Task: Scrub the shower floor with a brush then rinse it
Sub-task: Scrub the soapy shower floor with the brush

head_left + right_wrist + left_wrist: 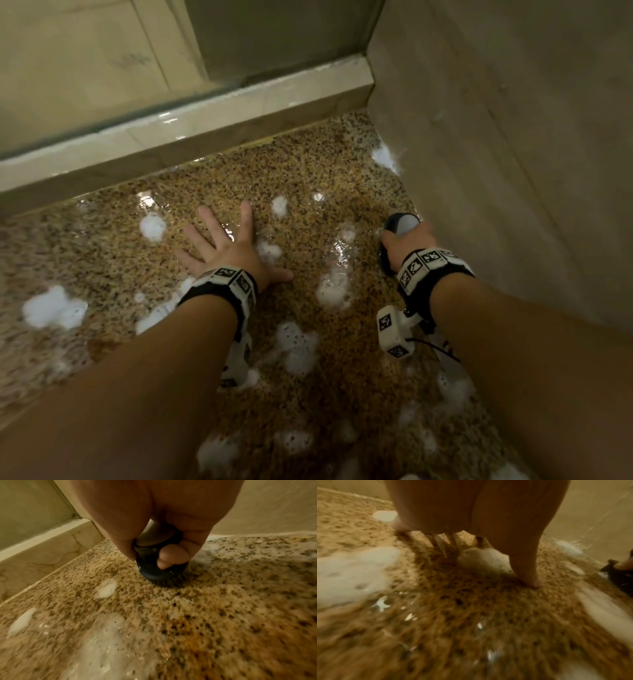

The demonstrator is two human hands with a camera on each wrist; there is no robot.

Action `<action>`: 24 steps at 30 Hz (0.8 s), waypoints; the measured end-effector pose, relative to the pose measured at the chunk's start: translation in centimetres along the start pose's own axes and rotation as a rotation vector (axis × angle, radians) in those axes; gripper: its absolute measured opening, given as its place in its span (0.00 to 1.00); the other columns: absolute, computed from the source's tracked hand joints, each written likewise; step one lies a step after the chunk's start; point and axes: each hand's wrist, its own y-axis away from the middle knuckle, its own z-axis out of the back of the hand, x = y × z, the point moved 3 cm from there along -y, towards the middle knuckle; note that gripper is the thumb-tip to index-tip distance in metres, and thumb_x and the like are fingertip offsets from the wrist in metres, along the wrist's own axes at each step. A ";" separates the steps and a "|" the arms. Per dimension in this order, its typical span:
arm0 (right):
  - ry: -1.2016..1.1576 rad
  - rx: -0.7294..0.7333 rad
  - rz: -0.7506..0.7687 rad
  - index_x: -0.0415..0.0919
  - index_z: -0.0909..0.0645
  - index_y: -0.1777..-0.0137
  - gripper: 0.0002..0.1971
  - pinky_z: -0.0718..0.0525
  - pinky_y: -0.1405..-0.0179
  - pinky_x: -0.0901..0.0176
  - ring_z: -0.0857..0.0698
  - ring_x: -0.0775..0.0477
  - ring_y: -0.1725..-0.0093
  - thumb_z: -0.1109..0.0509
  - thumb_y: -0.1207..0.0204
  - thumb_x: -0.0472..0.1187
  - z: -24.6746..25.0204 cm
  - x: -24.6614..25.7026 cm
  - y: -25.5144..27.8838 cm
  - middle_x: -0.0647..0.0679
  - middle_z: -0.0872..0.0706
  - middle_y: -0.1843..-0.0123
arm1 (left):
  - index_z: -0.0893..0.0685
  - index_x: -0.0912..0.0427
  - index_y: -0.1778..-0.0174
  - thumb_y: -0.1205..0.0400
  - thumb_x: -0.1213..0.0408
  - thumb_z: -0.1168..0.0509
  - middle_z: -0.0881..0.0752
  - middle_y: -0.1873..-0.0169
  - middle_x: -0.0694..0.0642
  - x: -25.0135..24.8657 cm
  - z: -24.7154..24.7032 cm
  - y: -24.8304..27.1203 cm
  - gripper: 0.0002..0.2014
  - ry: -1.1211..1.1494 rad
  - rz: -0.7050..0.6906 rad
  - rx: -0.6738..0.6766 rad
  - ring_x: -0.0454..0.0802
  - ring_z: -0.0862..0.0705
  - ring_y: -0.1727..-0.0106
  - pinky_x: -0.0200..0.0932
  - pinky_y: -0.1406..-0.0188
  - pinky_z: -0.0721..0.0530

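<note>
The shower floor (318,171) is wet speckled brown granite with several white foam patches (54,310). My right hand (406,240) grips a dark round scrub brush (154,569) with a grey top, its bristles pressed on the floor (240,601) close to the right wall. In the right wrist view my thumb and fingers (169,555) curl round the brush body. My left hand (226,246) lies flat on the floor with fingers spread, a foam blob (481,559) beside its thumb. The brush (621,577) shows at the far right of the left wrist view.
A pale tiled curb (191,126) with a glass panel (85,65) above it runs along the far left. A beige tiled wall (513,144) bounds the floor on the right. Foam sits in the corner (387,157) by the wall.
</note>
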 end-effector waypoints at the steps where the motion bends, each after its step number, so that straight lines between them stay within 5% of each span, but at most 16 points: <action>1: -0.010 0.007 -0.005 0.35 0.46 0.16 0.43 0.15 0.52 0.43 0.21 0.36 0.54 0.29 0.20 0.55 0.0 0.1 0.0 0.33 0.19 0.32 | 0.78 0.24 0.23 0.44 0.18 0.28 0.83 0.20 0.59 0.5 -0.2 0.1 0.71 -0.006 -0.045 -0.032 0.73 0.75 0.16 0.83 0.22 0.63; 4: -0.019 0.005 -0.013 0.36 0.46 0.16 0.44 0.13 0.44 0.38 0.16 0.32 0.47 0.28 0.21 0.57 0.1 0.4 -0.3 0.32 0.20 0.30 | 0.75 0.28 0.19 0.33 0.13 0.48 0.79 0.16 0.57 2.1 -0.6 0.1 0.56 0.036 -0.086 -0.131 0.69 0.73 0.15 0.78 0.21 0.68; 6: -0.025 -0.002 -0.014 0.35 0.48 0.15 0.45 0.13 0.45 0.40 0.16 0.31 0.44 0.29 0.20 0.57 0.1 0.4 -0.4 0.32 0.21 0.29 | 0.73 0.31 0.17 0.28 0.15 0.57 0.76 0.15 0.60 2.9 -0.8 -0.5 0.50 0.104 0.006 -0.210 0.70 0.71 0.14 0.78 0.21 0.68; 9: -0.029 0.004 -0.018 0.35 0.48 0.14 0.45 0.14 0.45 0.41 0.18 0.33 0.46 0.29 0.20 0.56 0.1 0.4 -0.5 0.32 0.22 0.29 | 0.70 0.34 0.15 0.24 0.18 0.61 0.71 0.14 0.64 3.8 -0.6 -1.3 0.46 0.183 0.148 -0.296 0.71 0.68 0.14 0.79 0.20 0.65; 18: 0.014 -0.026 -0.010 0.32 0.46 0.18 0.43 0.18 0.35 0.37 0.19 0.29 0.33 0.29 0.20 0.56 -0.1 0.9 -0.7 0.31 0.25 0.25 | 0.72 0.35 0.15 0.26 0.19 0.74 0.72 0.14 0.65 4.1 -0.8 -2.8 0.45 0.153 0.121 -0.333 0.73 0.70 0.15 0.82 0.22 0.65; 21: 0.068 -0.032 0.051 0.31 0.46 0.18 0.39 0.17 0.38 0.42 0.19 0.30 0.34 0.32 0.17 0.54 -0.3 2.3 -0.2 0.31 0.24 0.25 | 0.71 0.37 0.14 0.27 0.18 0.76 0.69 0.13 0.66 3.9 -1.4 -3.1 0.47 0.130 0.133 -0.378 0.74 0.69 0.15 0.83 0.23 0.64; 24: 0.117 -0.051 0.150 0.36 0.42 0.18 0.37 0.23 0.56 0.52 0.18 0.38 0.52 0.33 0.17 0.56 -1.3 4.2 1.2 0.37 0.19 0.31 | 0.70 0.38 0.14 0.27 0.18 0.75 0.68 0.13 0.66 3.8 -1.6 -3.2 0.47 0.120 0.142 -0.389 0.74 0.68 0.14 0.84 0.23 0.63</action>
